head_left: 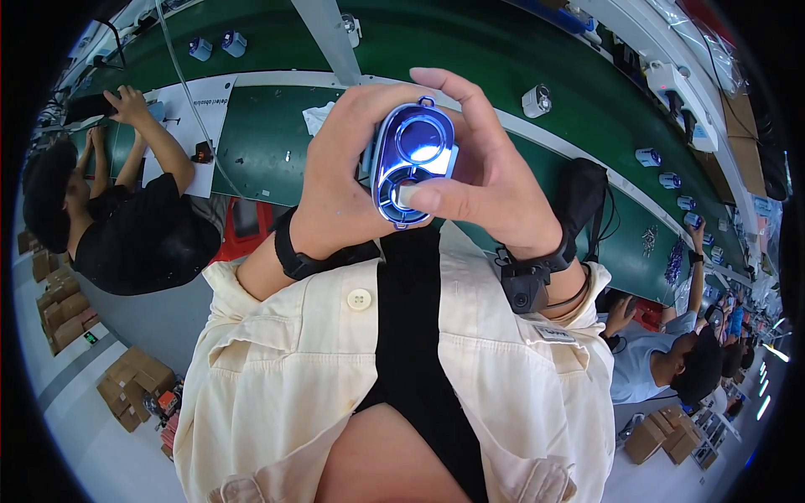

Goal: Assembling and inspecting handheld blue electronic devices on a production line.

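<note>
In front of my chest is a shiny blue-purple device (412,138) with a rounded oblong face, one large circle at the top, a spoked round opening below it, and a small loop at each end. My left hand (335,172) is closed around its left side. My right hand (507,197) is at its right side, the thumb pressed on a small whitish piece (406,197) at the spoked opening. The right index finger is raised and curved past the device's top; the other right fingers are partly hidden behind it.
Beyond the green work table (260,126) runs a green conveyor belt (470,63) carrying several similar units, one white unit (537,101) nearest. A metal post (327,38) stands ahead. A white cloth (317,117) and black bag (580,193) flank my hands. Co-workers sit left and right.
</note>
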Tool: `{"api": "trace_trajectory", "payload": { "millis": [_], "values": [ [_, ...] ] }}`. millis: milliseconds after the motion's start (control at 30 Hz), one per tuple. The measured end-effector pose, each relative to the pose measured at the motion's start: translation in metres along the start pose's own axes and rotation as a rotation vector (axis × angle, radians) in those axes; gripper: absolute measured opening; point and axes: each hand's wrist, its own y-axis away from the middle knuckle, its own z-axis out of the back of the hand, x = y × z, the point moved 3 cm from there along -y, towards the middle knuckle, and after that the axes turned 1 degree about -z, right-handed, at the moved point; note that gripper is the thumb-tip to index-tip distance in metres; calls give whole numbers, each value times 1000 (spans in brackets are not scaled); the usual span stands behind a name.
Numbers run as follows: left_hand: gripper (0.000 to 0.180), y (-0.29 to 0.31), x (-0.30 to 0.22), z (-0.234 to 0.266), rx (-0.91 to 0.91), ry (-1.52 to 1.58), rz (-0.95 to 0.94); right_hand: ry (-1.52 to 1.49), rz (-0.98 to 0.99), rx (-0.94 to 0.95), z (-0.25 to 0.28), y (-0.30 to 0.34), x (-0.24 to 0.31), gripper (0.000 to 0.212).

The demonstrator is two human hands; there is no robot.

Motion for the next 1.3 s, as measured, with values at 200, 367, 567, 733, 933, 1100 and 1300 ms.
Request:
{"api": "trace_trajectory", "payload": {
  "millis": [200,367,567,733,933,1100,1300],
  "values": [
    [66,1,0,-2,-15,-67,-66,-3,-16,37,1,-2,-1,96],
    [66,0,6,-5,6,-63,-18,42,5,33,7,-6,-8,94],
    [67,0,28,-13,-9,-48,117,-209,-154,-4,16,-15,-22,86],
    [83,3,54,-24,53,-98,162,-124,-197,-19,37,-31,-50,81],
    [100,35,101,-11,18,-138,499,137,-357,-473,164,-97,-138,75],
    [89,70,110,22,-159,1,858,272,-354,-842,275,-129,-173,79],
    [83,93,123,39,-281,56,974,710,-256,-1036,319,-150,-204,70]
  ]
}}
